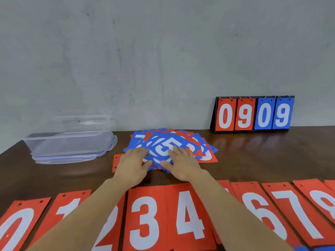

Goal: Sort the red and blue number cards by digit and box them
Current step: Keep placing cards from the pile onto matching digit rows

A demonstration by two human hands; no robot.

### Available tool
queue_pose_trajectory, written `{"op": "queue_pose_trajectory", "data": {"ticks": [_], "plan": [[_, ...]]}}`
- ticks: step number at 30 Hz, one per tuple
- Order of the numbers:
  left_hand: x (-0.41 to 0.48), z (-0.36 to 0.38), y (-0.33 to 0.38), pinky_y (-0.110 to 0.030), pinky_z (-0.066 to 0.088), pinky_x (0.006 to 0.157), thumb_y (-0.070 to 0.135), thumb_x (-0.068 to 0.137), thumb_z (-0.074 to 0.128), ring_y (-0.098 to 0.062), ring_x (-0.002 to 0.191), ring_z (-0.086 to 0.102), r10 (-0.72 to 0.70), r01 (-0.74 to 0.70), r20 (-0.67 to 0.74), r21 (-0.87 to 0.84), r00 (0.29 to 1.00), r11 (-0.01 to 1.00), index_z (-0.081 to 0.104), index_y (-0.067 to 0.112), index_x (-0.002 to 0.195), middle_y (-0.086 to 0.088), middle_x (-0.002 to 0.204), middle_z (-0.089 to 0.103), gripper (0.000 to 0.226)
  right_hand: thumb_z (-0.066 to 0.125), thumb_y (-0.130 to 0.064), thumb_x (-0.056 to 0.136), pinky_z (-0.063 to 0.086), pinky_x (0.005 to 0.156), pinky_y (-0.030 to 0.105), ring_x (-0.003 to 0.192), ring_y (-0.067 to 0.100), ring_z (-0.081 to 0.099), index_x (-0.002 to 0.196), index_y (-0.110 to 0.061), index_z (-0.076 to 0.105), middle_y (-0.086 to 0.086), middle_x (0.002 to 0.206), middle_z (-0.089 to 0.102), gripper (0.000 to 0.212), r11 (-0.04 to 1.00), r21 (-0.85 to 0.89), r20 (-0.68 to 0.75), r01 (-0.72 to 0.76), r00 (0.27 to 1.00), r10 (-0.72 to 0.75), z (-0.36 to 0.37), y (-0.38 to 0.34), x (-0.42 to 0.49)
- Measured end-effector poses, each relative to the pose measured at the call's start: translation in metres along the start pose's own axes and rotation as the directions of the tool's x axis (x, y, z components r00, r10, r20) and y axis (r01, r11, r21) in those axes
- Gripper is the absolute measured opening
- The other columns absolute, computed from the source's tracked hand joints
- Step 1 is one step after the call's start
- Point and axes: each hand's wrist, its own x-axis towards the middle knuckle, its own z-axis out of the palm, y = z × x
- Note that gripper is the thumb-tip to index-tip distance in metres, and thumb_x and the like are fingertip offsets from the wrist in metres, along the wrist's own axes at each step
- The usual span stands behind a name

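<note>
left hand (132, 165), right hand (183, 165) on card pile (192, 144) | red digit row (145, 214) nearer | clear box (68, 144) left

- left hand (133, 165) is palm down, fingers pretty much straight and close together
- right hand (183, 166) same deal, flat, thumb stuck out toward the other one
- left forearm (85, 214) and right forearm (235, 214) bare, stretched forward, angling inward

Even, soft light; wide-angle bending at edges; hands perhaps slightly blurred.
</note>
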Motion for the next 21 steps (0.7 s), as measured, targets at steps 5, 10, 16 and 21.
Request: {"op": "queue_pose_trajectory", "data": {"ticks": [5, 10, 16, 21], "plan": [[0.015, 0.007, -0.003, -0.034, 0.035, 0.105, 0.029, 0.095, 0.055, -0.022, 0.127, 0.046, -0.006, 0.007, 0.020, -0.037, 1.000, 0.999, 0.053, 0.013, 0.135, -0.003, 0.136, 0.055, 0.043, 0.036, -0.043, 0.102, 0.016, 0.116, 0.030, 0.146, 0.014, 0.016, 0.145, -0.023, 0.040, -0.001, 0.157, 0.026, 0.049, 0.998, 0.053, -0.040, 0.027, 0.999, -0.025, -0.011, 0.039, -0.037], [0.032, 0.017, 0.012, -0.039, 0.040, 0.102, 0.045, 0.094, 0.052, -0.023, 0.126, 0.047, -0.134, 0.133, 0.022, 0.012, 0.991, 0.991, 0.053, 0.016, 0.135, -0.003, 0.135, 0.056, 0.050, 0.039, -0.034, 0.102, 0.029, 0.112, 0.033, 0.143, 0.017, 0.025, 0.145, -0.028, 0.040, 0.000, 0.156, 0.027, 0.043, 0.988, 0.047, -0.031, -0.149, 0.988, 0.150, -0.020, 0.075, -0.051], [0.039, 0.022, 0.025, -0.040, 0.036, 0.103, 0.070, 0.080, 0.053, -0.029, 0.129, 0.038, -0.331, 0.320, 0.052, 0.153, 0.942, 0.935, 0.044, 0.015, 0.136, -0.007, 0.138, 0.048, 0.079, 0.059, -0.066, 0.080, 0.048, 0.095, 0.036, 0.123, 0.021, 0.047, 0.141, -0.019, 0.041, 0.003, 0.136, 0.051, 0.078, 0.880, 0.301, -0.157, -0.368, 0.891, 0.426, -0.013, 0.074, -0.028], [0.046, 0.021, 0.024, -0.038, 0.037, 0.097, 0.071, 0.077, 0.056, -0.027, 0.122, 0.044, -0.353, 0.337, 0.042, 0.207, 0.935, 0.918, 0.049, 0.016, 0.126, -0.006, 0.130, 0.052, 0.074, 0.057, -0.072, 0.077, 0.025, 0.111, 0.041, 0.139, 0.031, 0.024, 0.150, -0.010, 0.016, 0.009, 0.152, 0.029, 0.104, 0.873, 0.225, -0.169, -0.434, 0.865, 0.473, 0.002, 0.056, -0.007]]}}
